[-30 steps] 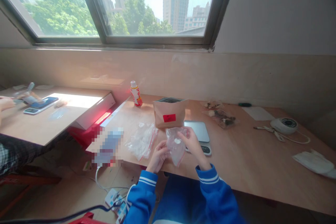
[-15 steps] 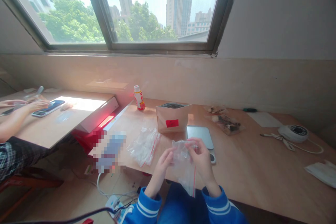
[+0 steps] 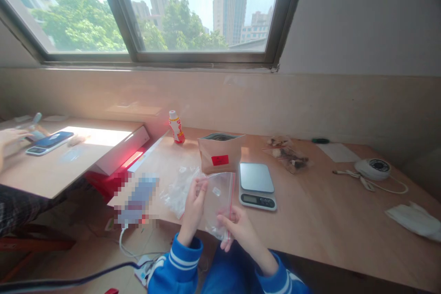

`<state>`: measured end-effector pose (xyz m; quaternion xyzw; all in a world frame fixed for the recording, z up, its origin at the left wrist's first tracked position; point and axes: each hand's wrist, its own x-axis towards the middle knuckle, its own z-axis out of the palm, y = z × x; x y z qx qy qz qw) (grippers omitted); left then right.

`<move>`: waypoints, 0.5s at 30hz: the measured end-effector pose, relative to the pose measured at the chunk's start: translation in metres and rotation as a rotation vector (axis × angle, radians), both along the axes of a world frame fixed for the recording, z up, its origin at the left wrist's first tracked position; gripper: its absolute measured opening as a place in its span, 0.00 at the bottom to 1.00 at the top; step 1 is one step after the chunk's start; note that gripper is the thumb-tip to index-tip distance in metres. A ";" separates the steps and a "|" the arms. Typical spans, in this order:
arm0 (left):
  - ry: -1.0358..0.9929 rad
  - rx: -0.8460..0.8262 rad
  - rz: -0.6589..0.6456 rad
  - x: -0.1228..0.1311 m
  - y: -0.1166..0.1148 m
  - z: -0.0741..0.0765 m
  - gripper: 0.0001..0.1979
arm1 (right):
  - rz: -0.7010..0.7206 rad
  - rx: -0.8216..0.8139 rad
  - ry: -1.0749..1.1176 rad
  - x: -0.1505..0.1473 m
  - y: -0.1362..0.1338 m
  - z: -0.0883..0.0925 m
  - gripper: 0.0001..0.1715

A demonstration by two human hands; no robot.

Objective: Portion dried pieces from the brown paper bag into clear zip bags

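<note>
A clear zip bag [image 3: 217,195] with a red seal line hangs between my two hands, over the table's front edge. My left hand [image 3: 196,202] pinches its left side. My right hand [image 3: 236,227] grips the bag low on the red-lined edge, fingers closed on it. Behind my left hand lies a pile of clear bags [image 3: 177,193]. Just beyond stands a brown paper pouch [image 3: 219,154], open at the top, with a red label. Right of the pouch sits a kitchen scale [image 3: 257,187] with a bare metal plate.
A red-and-white bottle [image 3: 177,129] stands at the back left. Farther right are filled clear bags [image 3: 292,158], a dark green pen-like object [image 3: 320,141], white paper [image 3: 337,152], a dome camera [image 3: 374,168] with cable, and a white cloth-like item [image 3: 413,220]. Another person's hand [image 3: 12,140] is at the left table.
My right hand has moved down along the red-lined edge, and the bag is now spread flatter. My left hand has risen slightly. The scale's front has come into full view.
</note>
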<state>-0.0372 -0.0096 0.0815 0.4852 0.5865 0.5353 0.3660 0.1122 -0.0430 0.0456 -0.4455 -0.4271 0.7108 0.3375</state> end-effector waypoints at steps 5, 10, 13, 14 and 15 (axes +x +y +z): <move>0.216 -0.119 0.038 -0.048 0.030 0.001 0.23 | 0.038 0.105 -0.104 0.015 -0.002 -0.003 0.36; 0.681 -0.129 0.191 -0.086 0.061 -0.009 0.26 | -0.108 0.172 -0.222 0.056 0.001 -0.006 0.35; 0.956 -0.029 0.322 -0.085 0.064 -0.013 0.29 | -0.184 0.244 -0.264 0.080 0.002 -0.003 0.32; 1.039 0.039 0.315 -0.081 0.061 -0.014 0.28 | -0.212 0.270 -0.286 0.089 0.002 -0.002 0.31; 1.096 0.113 0.275 -0.077 0.058 -0.016 0.26 | -0.243 0.301 -0.317 0.098 0.003 -0.002 0.29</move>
